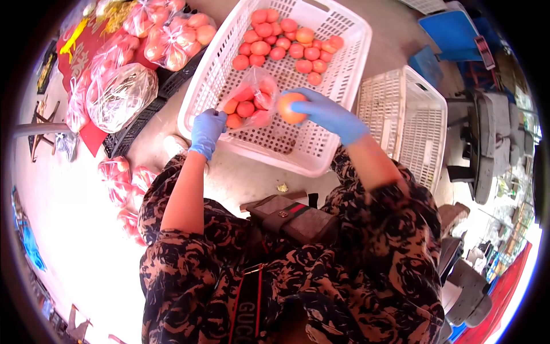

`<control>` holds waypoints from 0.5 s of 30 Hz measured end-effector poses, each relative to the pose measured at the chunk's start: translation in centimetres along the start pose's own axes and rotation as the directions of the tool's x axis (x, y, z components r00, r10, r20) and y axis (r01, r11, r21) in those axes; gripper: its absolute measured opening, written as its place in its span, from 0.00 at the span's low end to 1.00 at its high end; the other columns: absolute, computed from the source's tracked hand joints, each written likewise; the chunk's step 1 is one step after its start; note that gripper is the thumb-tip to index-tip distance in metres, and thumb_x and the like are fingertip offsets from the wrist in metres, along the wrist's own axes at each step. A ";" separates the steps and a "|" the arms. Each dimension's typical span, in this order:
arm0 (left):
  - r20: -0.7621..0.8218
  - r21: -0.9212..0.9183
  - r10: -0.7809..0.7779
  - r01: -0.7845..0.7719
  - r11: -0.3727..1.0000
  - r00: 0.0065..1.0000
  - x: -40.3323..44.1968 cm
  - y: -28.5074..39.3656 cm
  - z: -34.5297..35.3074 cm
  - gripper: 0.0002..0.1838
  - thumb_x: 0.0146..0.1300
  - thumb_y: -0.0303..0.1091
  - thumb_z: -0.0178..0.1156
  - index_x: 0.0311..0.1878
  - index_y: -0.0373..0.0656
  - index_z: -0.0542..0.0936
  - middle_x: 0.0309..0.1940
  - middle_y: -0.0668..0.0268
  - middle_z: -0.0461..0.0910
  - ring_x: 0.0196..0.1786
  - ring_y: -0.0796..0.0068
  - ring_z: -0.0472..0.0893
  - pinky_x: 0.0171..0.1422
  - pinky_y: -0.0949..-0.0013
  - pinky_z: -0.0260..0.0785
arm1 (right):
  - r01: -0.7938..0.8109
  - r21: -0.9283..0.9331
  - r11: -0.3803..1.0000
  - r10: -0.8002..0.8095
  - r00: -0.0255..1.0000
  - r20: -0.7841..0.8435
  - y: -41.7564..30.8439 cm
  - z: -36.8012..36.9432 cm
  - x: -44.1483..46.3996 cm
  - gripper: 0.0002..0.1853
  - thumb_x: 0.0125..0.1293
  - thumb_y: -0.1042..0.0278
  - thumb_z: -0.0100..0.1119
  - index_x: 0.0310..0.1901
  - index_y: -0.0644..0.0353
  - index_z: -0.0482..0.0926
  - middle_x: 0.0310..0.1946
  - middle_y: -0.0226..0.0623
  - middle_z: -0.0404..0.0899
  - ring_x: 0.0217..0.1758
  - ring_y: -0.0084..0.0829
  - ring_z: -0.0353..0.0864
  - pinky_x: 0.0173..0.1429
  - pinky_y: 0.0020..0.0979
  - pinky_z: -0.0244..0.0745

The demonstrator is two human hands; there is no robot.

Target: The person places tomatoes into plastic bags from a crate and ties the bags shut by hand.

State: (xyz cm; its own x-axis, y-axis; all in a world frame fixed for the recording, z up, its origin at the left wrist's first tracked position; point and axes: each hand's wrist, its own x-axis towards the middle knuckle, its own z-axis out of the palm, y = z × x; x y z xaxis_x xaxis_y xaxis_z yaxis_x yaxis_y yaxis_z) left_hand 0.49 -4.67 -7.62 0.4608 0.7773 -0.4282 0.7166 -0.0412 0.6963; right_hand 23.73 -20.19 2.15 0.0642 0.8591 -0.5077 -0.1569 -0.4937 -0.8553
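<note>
My left hand (pixel 208 129), in a blue glove, is closed on the edge of a clear plastic bag (pixel 264 80) with several tomatoes inside. A single orange-red tomato (pixel 291 108) is gripped in my gloved right hand (pixel 326 112), just right of the bag's opening. Both hands are over the near part of a white plastic crate (pixel 189 109) with perforated sides. Loose tomatoes (pixel 277 53) lie across the far half of that crate. The bag covers part of the crate floor.
An off-white crate (pixel 421 92) stands at the right. On the left, filled bags of tomatoes (pixel 172 43) and a bag of pale strands (pixel 122 97) rest on a red cloth over black crates (pixel 129 135). More bagged red produce (pixel 116 178) lies on the floor. A brown bag (pixel 295 218) hangs at my waist.
</note>
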 end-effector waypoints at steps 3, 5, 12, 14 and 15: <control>-0.181 -0.248 -0.050 0.003 0.969 0.982 1.0 -0.3 0.0 0.15 0.58 0.41 0.52 0.28 0.39 0.79 0.17 0.60 0.79 0.19 0.68 0.79 0.30 0.67 0.72 | -0.091 -0.016 0.996 0.091 0.996 -0.006 3.0 1.2 10.6 0.30 0.57 0.52 0.59 0.55 0.65 0.68 0.45 0.35 0.74 0.45 0.25 0.75 0.43 0.25 0.73; -0.291 -0.113 -0.001 -0.034 0.993 0.957 1.0 -0.5 0.6 0.13 0.58 0.40 0.54 0.27 0.40 0.79 0.16 0.60 0.78 0.19 0.68 0.79 0.29 0.67 0.71 | -0.143 0.074 0.987 0.138 0.988 0.071 7.0 1.9 16.4 0.30 0.57 0.49 0.59 0.53 0.64 0.69 0.43 0.38 0.75 0.42 0.27 0.76 0.41 0.26 0.73; -0.473 0.173 0.299 -0.246 0.954 0.828 1.1 -1.6 1.9 0.11 0.56 0.33 0.57 0.19 0.43 0.72 0.11 0.58 0.70 0.15 0.59 0.72 0.22 0.63 0.64 | -0.113 -0.588 0.801 0.039 0.990 -0.136 18.8 6.4 22.7 0.27 0.55 0.53 0.61 0.51 0.63 0.69 0.46 0.44 0.74 0.46 0.35 0.77 0.43 0.31 0.74; -0.466 0.117 0.220 -0.187 0.975 0.857 1.1 -1.5 2.0 0.11 0.55 0.31 0.57 0.18 0.42 0.70 0.11 0.57 0.68 0.14 0.61 0.70 0.21 0.63 0.63 | -0.146 -0.557 0.817 -0.029 0.955 -0.294 23.1 6.5 23.5 0.24 0.52 0.53 0.60 0.46 0.63 0.73 0.46 0.47 0.75 0.47 0.40 0.76 0.47 0.36 0.73; -0.463 0.111 0.216 -0.186 0.976 0.860 1.1 -1.5 2.1 0.12 0.55 0.31 0.57 0.18 0.42 0.70 0.11 0.57 0.68 0.13 0.61 0.69 0.21 0.63 0.63 | -0.351 -0.553 0.756 0.182 0.924 -0.337 19.6 7.0 21.2 0.28 0.46 0.47 0.64 0.42 0.62 0.76 0.43 0.48 0.76 0.47 0.42 0.76 0.49 0.39 0.72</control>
State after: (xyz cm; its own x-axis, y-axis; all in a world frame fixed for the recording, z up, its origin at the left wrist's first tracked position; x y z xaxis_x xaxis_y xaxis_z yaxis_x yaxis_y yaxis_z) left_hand 0.95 -5.08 -10.34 0.3090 0.9498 0.0488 0.6721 -0.2544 0.6954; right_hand 15.09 -10.72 -24.68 0.3624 0.6583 -0.6598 0.4038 -0.7489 -0.5254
